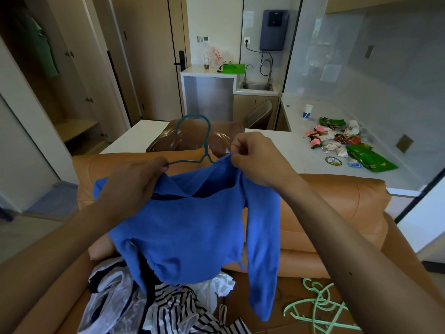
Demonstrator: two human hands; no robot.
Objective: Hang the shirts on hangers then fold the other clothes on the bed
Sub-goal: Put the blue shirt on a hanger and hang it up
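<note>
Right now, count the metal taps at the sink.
2. A shorter curved metal tap stands at the left of the small steel sink; a taller curved metal tap stands at its right, below the dark wall-mounted unit. None looks hidden.

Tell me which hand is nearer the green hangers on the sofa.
Right. The right hand pinches the blue shirt above and left of the green hangers; the left hand grips the shirt farther left still.

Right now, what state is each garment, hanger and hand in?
blue shirt, held up, partly over the hanger
blue hanger, hook up, one arm under the shirt
left hand, grips the hanger's end
right hand, pinches the shirt's shoulder
clothes pile, unfolded
green hangers, lying loose, empty
</note>
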